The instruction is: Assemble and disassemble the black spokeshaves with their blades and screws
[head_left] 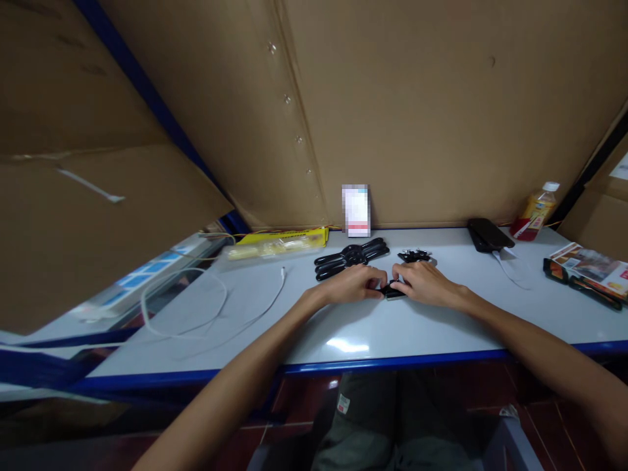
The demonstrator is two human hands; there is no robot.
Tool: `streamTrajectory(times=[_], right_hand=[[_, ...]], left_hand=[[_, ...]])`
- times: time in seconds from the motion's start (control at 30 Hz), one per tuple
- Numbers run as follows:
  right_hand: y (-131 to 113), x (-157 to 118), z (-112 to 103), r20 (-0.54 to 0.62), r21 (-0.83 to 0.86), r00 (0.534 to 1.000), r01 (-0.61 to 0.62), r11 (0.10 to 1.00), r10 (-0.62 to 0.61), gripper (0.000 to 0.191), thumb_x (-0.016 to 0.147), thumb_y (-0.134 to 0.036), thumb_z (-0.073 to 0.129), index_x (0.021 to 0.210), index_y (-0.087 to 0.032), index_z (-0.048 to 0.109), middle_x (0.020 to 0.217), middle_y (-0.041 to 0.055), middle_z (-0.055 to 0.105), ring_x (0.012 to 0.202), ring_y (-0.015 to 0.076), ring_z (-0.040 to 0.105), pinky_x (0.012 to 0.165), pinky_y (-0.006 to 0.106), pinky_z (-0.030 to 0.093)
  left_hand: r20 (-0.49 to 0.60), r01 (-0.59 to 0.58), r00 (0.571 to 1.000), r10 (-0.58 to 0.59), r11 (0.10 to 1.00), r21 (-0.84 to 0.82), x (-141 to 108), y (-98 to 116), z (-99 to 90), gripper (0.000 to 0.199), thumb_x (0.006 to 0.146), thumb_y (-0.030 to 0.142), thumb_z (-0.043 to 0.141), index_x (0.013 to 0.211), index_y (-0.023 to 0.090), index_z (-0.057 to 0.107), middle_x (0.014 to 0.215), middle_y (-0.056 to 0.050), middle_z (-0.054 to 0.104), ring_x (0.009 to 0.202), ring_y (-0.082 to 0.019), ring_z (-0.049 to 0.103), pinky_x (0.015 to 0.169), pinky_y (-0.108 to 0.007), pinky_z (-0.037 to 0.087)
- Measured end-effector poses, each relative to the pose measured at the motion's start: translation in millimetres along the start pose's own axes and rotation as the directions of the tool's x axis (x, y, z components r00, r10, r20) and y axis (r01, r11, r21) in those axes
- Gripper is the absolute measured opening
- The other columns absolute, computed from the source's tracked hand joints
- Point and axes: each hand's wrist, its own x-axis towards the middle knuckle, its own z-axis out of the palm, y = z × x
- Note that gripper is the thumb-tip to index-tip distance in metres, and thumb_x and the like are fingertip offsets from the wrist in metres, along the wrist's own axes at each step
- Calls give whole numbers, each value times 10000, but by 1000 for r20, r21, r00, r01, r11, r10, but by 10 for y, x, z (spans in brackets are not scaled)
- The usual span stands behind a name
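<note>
My left hand (352,284) and my right hand (428,284) meet above the middle of the table. Both have their fingers pinched around a small black piece with a shiny metallic lower edge (395,292); the fingers cover much of it, so its kind is unclear. Just behind my left hand lies a bundle of long, glossy black looped pieces (349,255). Beyond the right hand's knuckles is a small heap of black parts with metal bits (415,255), partly hidden by that hand.
The white table (314,333) has a blue front edge. A white cable (223,307) and yellow packaging in clear plastic (279,245) lie leftward. A blurred-out phone-like card (357,210) leans on the cardboard. Rightward are a black device (488,234), drink bottle (534,212) and glasses (581,284).
</note>
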Motion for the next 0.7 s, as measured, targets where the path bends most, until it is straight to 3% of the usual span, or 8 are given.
streamTrajectory(times=[0.7], right_hand=[[-18, 3, -9, 30, -14, 999, -21, 1000, 22, 176, 1019, -329, 560, 1076, -200, 665, 981, 89, 747, 796, 214, 618, 672, 331, 263]], left_hand=[[-1, -3, 1000, 3, 1000, 0, -1, -14, 5, 126, 881, 304, 656, 933, 190, 675, 725, 32, 586, 638, -124, 478, 616, -265, 302]])
